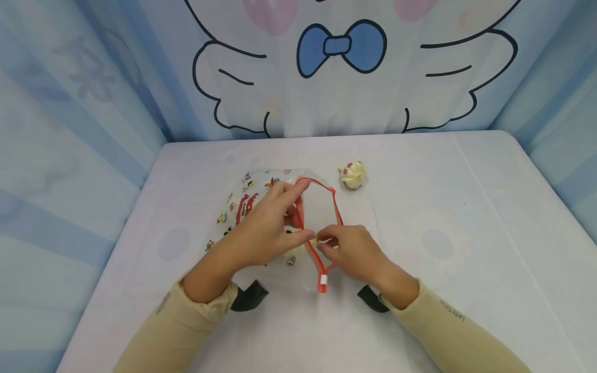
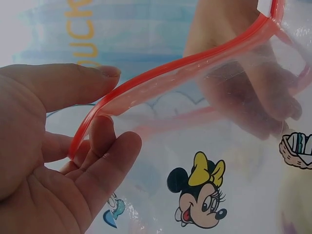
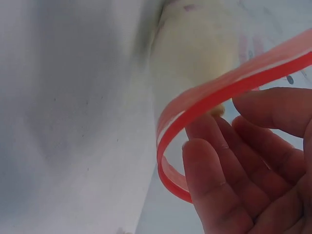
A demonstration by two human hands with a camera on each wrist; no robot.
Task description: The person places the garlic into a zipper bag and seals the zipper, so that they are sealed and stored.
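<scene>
Blue curtain (image 1: pixel 336 103) on three sides, a bow (image 1: pixel 338 45) drawn on it. Pale bench (image 1: pixel 466 217) below; on it, left of middle, a clear printed bag (image 1: pixel 249 199), mouth to the right, its red rim (image 1: pixel 316 257) spread wide. Tan sleeves (image 1: pixel 177 331) reach in. The left hand (image 1: pixel 266 225) has loose hold of the rim's left side: thumb and forefinger well apart, other fingers curled at it. The right hand (image 1: pixel 356 254) is at the mouth, fingers curled and nearly closed, at the stem end of a cream bulb (image 3: pixel 195 53). We read a pinch, though the rim hides part of it. That bulb shows hazily through film, so we place it inside the bag. A loose bulb (image 1: pixel 353 174) lies beyond the right hand, touched by neither. Smallest: the white slider (image 1: pixel 324 280), at the rim's near end.

Risks, as we judge them: if the left hand's light hold slips, the rim may fold in on the right hand. Pulling back, the right hand could snag the rim and drag the bag, which looks light and floppy. A knock might roll the loose bulb, being rounded.

Count: one bench, one bag, two sleeves, two hands, two bulbs, one bow, one slider. Prints could hide more inside.
</scene>
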